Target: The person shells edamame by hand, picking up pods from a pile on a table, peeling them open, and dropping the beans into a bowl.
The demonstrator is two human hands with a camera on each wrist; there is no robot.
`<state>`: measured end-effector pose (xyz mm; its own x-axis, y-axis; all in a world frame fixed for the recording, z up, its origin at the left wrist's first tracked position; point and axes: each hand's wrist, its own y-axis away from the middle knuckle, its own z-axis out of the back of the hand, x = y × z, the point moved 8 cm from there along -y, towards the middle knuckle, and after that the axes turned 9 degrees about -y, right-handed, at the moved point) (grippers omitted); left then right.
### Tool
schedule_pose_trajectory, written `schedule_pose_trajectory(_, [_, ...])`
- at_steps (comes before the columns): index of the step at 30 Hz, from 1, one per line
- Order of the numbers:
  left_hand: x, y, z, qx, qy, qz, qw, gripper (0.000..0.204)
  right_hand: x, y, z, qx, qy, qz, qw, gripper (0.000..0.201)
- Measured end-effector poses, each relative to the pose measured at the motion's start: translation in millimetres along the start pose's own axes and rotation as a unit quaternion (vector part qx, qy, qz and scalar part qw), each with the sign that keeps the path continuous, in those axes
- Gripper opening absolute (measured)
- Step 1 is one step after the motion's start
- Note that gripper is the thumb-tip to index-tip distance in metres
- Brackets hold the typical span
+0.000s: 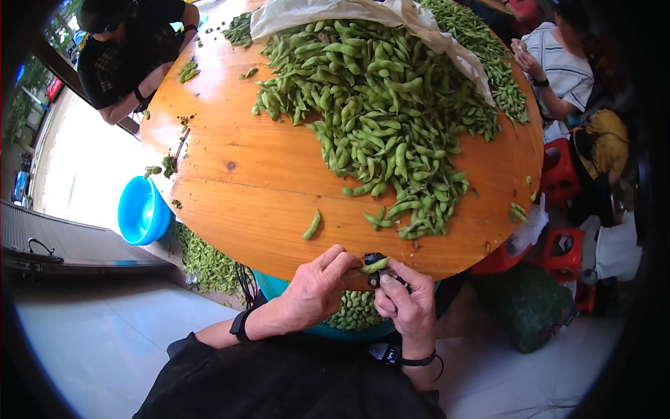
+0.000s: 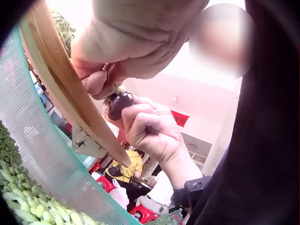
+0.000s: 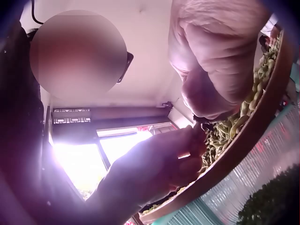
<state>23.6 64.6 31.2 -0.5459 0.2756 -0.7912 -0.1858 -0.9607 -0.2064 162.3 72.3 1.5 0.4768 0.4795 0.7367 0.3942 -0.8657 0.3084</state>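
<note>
Above the table's near edge, both hands hold one green edamame pod. My left hand pinches its left end between thumb and fingers. My right hand grips the other end, its thumb and fingers curled in. Black coverings show around the right fingertips in the left wrist view. In the right wrist view the hands mostly hide the pod. Below them stands a teal mesh basket with shelled green beans in it. A single pod lies on the table near the left hand.
A large heap of edamame pods covers much of the round wooden table, beside a pale cloth. A blue basin stands at left, near pods on the floor. Two people sit across; red stools stand at right.
</note>
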Motion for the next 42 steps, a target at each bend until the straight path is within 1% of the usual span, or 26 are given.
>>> schedule_pose_trajectory(5, [3.1, 2.5, -1.1, 0.009, -0.053, -0.019, 0.998, 0.02, 0.6, -1.0, 2.2, 0.0, 0.026, 0.029, 0.999, 0.02])
schedule_pose_trajectory(7, [7.3, 1.6, -6.8, 0.07, 0.133, -0.014, 0.989, 0.011, 2.8, 0.5, 6.8, 0.003, 0.03, 0.054, 0.998, 0.021])
schedule_pose_trajectory(8, [10.8, 4.9, -7.1, 0.071, 0.133, -0.014, 0.988, 0.011, 1.4, 2.2, 6.8, 0.042, -0.019, 0.045, 0.998, 0.023])
schedule_pose_trajectory(9, [27.3, 16.3, -29.8, 0.164, 0.41, 0.14, 0.886, 0.008, -0.4, 5.1, 6.7, 0.081, -0.068, 0.035, 0.994, 0.026])
schedule_pose_trajectory(10, [25.6, 32.4, -52.3, 0.238, 0.637, 0.277, 0.679, 0.009, -3.5, 7.3, 11.2, 0.08, -0.098, 0.03, 0.992, 0.03])
schedule_pose_trajectory(14, [14.0, 23.5, -48.9, 0.243, 0.642, 0.258, 0.68, 0.016, -3.2, 4.8, 11.3, 0.071, -0.113, 0.018, 0.991, 0.027])
schedule_pose_trajectory(15, [18.2, 16.4, -39.8, 0.207, 0.524, 0.249, 0.788, 0.021, -0.7, 3.2, 12.9, 0.031, -0.028, 0.029, 0.999, 0.023])
schedule_pose_trajectory(16, [22.5, 10.5, -29.9, 0.166, 0.391, 0.232, 0.875, 0.028, 2.5, 1.9, 14.2, -0.008, 0.057, 0.039, 0.998, 0.02])
schedule_pose_trajectory(17, [24.2, 9.9, -33.7, 0.166, 0.391, 0.232, 0.875, 0.028, 4.1, -0.3, 9.6, -0.008, 0.057, 0.039, 0.998, 0.02])
schedule_pose_trajectory(19, [25.2, 0.7, -20.3, 0.064, 0.248, 0.127, 0.958, 0.041, 22.2, -0.1, -5.8, -0.005, 0.316, 0.15, 0.937, 0.015])
schedule_pose_trajectory(20, [26.9, -0.3, -20.8, 0.066, 0.213, 0.133, 0.966, 0.047, 23.8, 0.7, -6.3, -0.02, 0.373, 0.173, 0.911, 0.015])
schedule_pose_trajectory(21, [26.1, -3.0, -20.9, 0.066, 0.211, 0.133, 0.966, 0.047, 24.6, 0.9, -8.6, -0.019, 0.372, 0.173, 0.912, 0.015])
schedule_pose_trajectory(23, [18.0, -12.9, -8.0, 0.005, 0.174, 0.095, 0.98, 0.046, 32.3, 4.8, -20.0, -0.005, 0.424, 0.206, 0.882, 0.018])
schedule_pose_trajectory(24, [12.3, -16.8, -4.1, 0.055, 0.128, 0.109, 0.984, 0.043, 35.4, 6.2, -23.4, -0.008, 0.439, 0.225, 0.87, 0.018])
schedule_pose_trajectory(25, [13.7, -17.2, -4.8, 0.056, 0.13, 0.108, 0.984, 0.043, 34.8, 6.2, -22.9, -0.009, 0.44, 0.224, 0.87, 0.018])
schedule_pose_trajectory(27, [1.7, -18.5, -8.0, 0.082, 0.053, 0.008, 0.995, 0.03, 35.1, 7.1, -25.2, -0.01, 0.473, 0.254, 0.843, 0.017])
schedule_pose_trajectory(28, [-9.5, -21.7, -0.8, 0.063, 0.021, -0.024, 0.997, 0.024, 34.4, 6.2, -24.2, -0.009, 0.473, 0.253, 0.844, 0.017])
schedule_pose_trajectory(31, [-6.0, -25.4, 2.5, 0.089, 0.044, -0.052, 0.994, 0.027, 34.6, 3.5, -21.3, -0.015, 0.473, 0.26, 0.841, 0.015])
schedule_pose_trajectory(34, [7.4, -23.8, -1.5, 0.085, 0.095, 0.018, 0.992, 0.028, 31.4, -0.8, -25.1, -0.031, 0.48, 0.261, 0.837, 0.015])
schedule_pose_trajectory(35, [12.6, -22.7, -2.9, 0.071, 0.128, 0.059, 0.987, 0.027, 32.0, 0.3, -26.2, -0.061, 0.487, 0.294, 0.82, 0.015])
schedule_pose_trajectory(36, [9.4, -21.9, -5.8, 0.069, 0.128, 0.058, 0.988, 0.027, 32.2, 1.8, -28.1, -0.09, 0.494, 0.326, 0.801, 0.015])
schedule_pose_trajectory(37, [19.9, -17.4, -14.3, 0.061, 0.259, 0.165, 0.95, 0.027, 26.4, -0.3, -31.3, -0.089, 0.494, 0.327, 0.801, 0.015])
schedule_pose_trajectory(38, [28.6, -10.0, -26.3, 0.051, 0.383, 0.267, 0.883, 0.027, 23.6, 1.2, -35.5, -0.115, 0.528, 0.351, 0.765, 0.018])
schedule_pose_trajectory(39, [26.6, -9.4, -29.9, 0.05, 0.383, 0.266, 0.883, 0.027, 21.6, 3.7, -40.6, -0.14, 0.561, 0.373, 0.726, 0.02])
schedule_pose_trajectory(40, [26.6, -9.5, -28.0, 0.014, 0.383, 0.261, 0.886, 0.027, 19.0, 5.0, -47.3, -0.137, 0.574, 0.39, 0.707, 0.024])
schedule_pose_trajectory(42, [26.3, -11.1, -22.7, -0.036, 0.384, 0.263, 0.884, 0.028, 14.8, 3.4, -54.4, -0.132, 0.582, 0.408, 0.691, 0.026])
